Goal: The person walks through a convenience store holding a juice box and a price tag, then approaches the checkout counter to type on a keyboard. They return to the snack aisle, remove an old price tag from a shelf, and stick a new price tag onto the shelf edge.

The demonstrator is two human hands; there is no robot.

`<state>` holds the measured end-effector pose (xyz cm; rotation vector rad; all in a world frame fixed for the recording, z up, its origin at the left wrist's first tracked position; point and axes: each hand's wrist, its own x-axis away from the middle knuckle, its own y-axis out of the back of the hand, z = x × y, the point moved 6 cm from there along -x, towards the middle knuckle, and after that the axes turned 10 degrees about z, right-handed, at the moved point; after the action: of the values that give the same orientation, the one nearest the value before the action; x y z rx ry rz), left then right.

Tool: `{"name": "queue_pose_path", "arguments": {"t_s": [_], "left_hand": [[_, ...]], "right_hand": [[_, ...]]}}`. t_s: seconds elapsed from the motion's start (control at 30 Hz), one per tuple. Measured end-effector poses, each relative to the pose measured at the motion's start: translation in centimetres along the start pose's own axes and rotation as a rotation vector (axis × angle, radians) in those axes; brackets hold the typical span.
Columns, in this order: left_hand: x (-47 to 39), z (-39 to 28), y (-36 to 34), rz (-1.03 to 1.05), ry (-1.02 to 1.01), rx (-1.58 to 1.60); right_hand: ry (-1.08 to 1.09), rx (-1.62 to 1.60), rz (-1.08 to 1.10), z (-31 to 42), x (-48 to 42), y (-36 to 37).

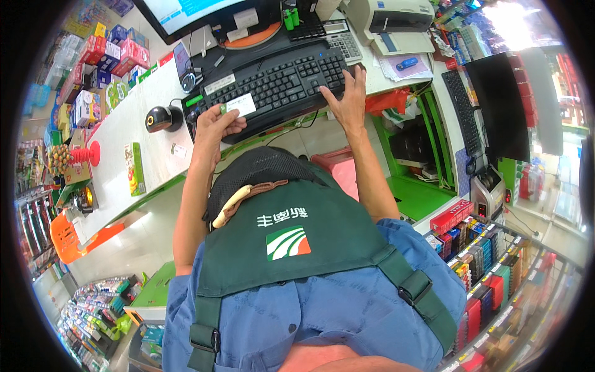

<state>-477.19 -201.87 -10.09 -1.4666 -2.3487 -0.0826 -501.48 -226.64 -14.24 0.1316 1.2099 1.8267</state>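
Observation:
My left hand [216,125] pinches a small white card [241,107] with a green edge and printed writing between thumb and fingers. The card is held over the lower left of a black keyboard [286,83], partly covering it. At the keyboard's right end, my right hand [346,100] is spread with its fingers apart, around the number keys. Whether a fingertip presses a key cannot be told. Another white slip [221,84] lies along the keyboard's upper left edge. Above the keyboard stands a monitor [209,16], its screen lit.
On the white counter [160,160] are a black scanner [162,119], a green-yellow box [135,169] and a paper tag [178,150]. A calculator [344,41] and a printer [395,23] stand at the back right. Packed shelves [488,283] lie at the lower right, beside a pink bin [337,167].

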Motion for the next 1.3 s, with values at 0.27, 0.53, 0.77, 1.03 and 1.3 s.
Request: {"name": "queue_pose_path", "arguments": {"t_s": [0.27, 0.53, 0.77, 1.03, 1.3], "left_hand": [[0.0, 0.3, 0.4, -0.002, -0.007, -0.013], [0.6, 0.1, -0.5, 0.019, -0.020, 0.093], [0.8, 0.3, -0.6, 0.004, -0.019, 0.078], [1.3, 0.4, -0.7, -0.007, -0.019, 0.093], [1.8, 3.8, 3.2, -0.087, -0.068, 0.085]], "right_hand": [[-0.127, -0.007, 0.069, -2.7, 0.0, 0.0], [-0.139, -0.123, 0.143, -1.9, 0.5, -0.1], [-0.143, -0.123, 0.179, -2.0, 0.7, 0.3], [-0.123, -0.136, 0.180, -2.2, 0.6, 0.1], [-0.155, -0.173, 0.228, -3.3, 0.2, -0.3]]}}
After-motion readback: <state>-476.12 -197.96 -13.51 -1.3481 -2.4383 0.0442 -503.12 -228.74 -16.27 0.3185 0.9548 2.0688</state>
